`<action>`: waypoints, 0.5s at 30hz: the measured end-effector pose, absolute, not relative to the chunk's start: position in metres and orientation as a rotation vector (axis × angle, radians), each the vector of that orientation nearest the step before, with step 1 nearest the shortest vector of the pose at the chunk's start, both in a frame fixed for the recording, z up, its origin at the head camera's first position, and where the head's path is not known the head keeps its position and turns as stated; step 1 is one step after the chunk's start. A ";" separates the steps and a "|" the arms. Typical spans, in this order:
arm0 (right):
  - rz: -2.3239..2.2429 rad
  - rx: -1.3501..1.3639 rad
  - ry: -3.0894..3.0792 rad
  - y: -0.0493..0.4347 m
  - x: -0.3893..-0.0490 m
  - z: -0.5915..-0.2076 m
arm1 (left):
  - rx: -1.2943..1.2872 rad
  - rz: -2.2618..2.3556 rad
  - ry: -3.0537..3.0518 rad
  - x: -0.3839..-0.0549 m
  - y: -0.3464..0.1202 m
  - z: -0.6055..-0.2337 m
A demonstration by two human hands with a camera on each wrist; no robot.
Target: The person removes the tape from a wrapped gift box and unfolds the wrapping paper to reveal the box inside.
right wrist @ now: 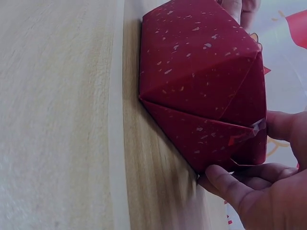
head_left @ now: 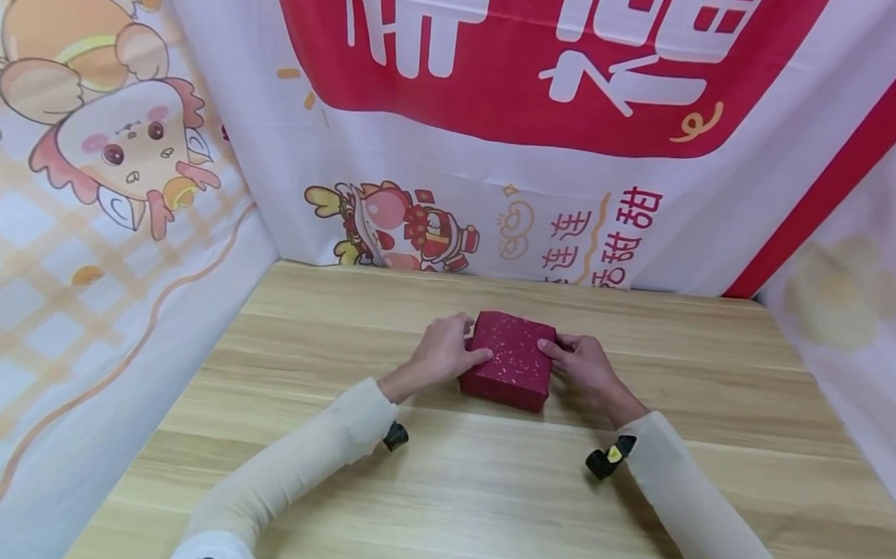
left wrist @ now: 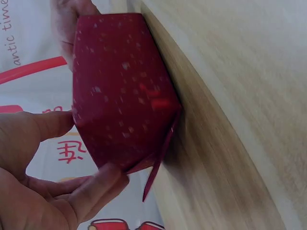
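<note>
A box wrapped in dark red speckled paper sits on the wooden table between both hands. My left hand holds its left end, thumb on the top edge and fingers at the end face. In the left wrist view a loose paper flap sticks out at that end, close to the fingertips. My right hand grips the right end, thumb on top and fingers low against the side. Folded paper shows on that end in the right wrist view, with a shiny bit of clear tape near the thumb.
The wooden tabletop stretches around the box. A white cloth with red print hangs behind it, and a cartoon-patterned cloth lines the left side. Black wrist cameras sit under both cuffs.
</note>
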State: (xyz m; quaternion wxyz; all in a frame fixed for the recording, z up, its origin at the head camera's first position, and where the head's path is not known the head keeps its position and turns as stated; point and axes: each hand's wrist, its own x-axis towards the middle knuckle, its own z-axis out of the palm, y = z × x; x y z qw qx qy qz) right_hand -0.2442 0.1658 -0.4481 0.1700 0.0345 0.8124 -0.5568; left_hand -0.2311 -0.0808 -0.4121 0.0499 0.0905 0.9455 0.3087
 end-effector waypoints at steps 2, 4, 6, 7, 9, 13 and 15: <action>-1.578 0.090 2.304 0.167 -0.244 -0.448 | 0.310 0.929 2.884 -0.235 -0.080 -0.414; -1.577 0.091 2.298 0.167 -0.243 -0.448 | 0.346 0.919 2.874 -0.239 -0.079 -0.416; -1.577 0.085 2.293 0.168 -0.243 -0.448 | 0.373 0.926 2.850 -0.243 -0.077 -0.418; -1.572 0.078 2.296 0.168 -0.243 -0.448 | 0.381 0.933 2.837 -0.245 -0.077 -0.419; -1.577 0.076 2.295 0.168 -0.243 -0.447 | 0.379 0.955 2.818 -0.249 -0.075 -0.421; -1.589 0.061 2.298 0.166 -0.244 -0.447 | 0.344 0.988 2.803 -0.255 -0.072 -0.424; -1.597 0.069 2.294 0.166 -0.244 -0.446 | 0.327 0.999 2.792 -0.256 -0.072 -0.425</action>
